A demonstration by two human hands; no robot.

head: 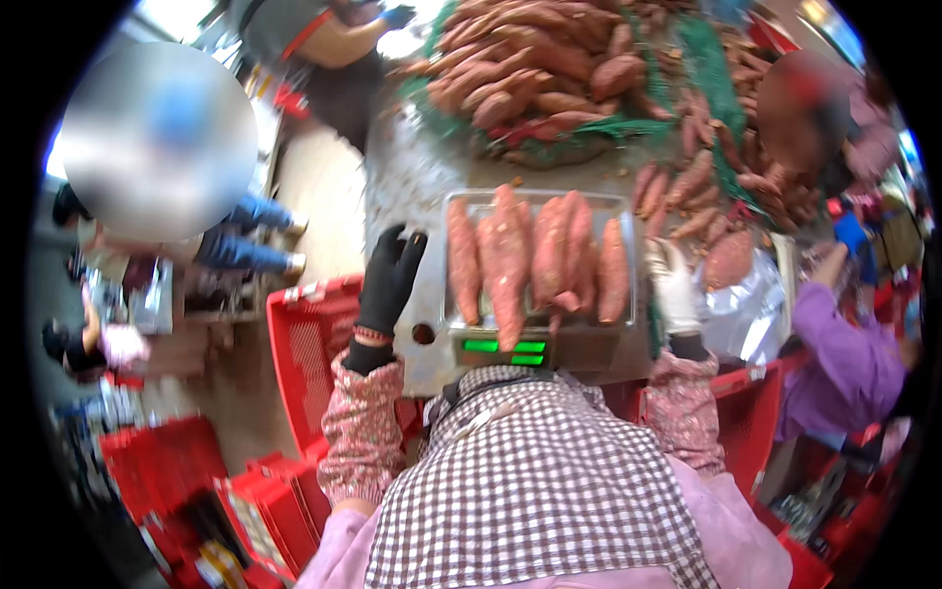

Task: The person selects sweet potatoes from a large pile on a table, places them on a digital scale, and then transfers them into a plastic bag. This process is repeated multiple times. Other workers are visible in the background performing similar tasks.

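Several sweet potatoes [503,258] lie side by side in a clear tray [537,196] on a digital scale. The scale's green display [526,347] is lit, and one potato tip hangs over it. My left hand [391,280], in a black glove, is just left of the tray with fingers apart and nothing in them. To the tray's right is my right hand [673,287], in a white glove. Its fingertips are close to a loose sweet potato [654,222]; whether they touch or grip it is unclear. A clear plastic bag [743,316] with a large sweet potato [727,261] lies right of that hand.
A big heap of sweet potatoes [537,59] on green netting [640,127] covers the far side of the metal table [412,173]. Red plastic crates [313,353] stand at both sides of me. A co-worker in purple [846,361] is at the right; another person [324,44] stands at the far left.
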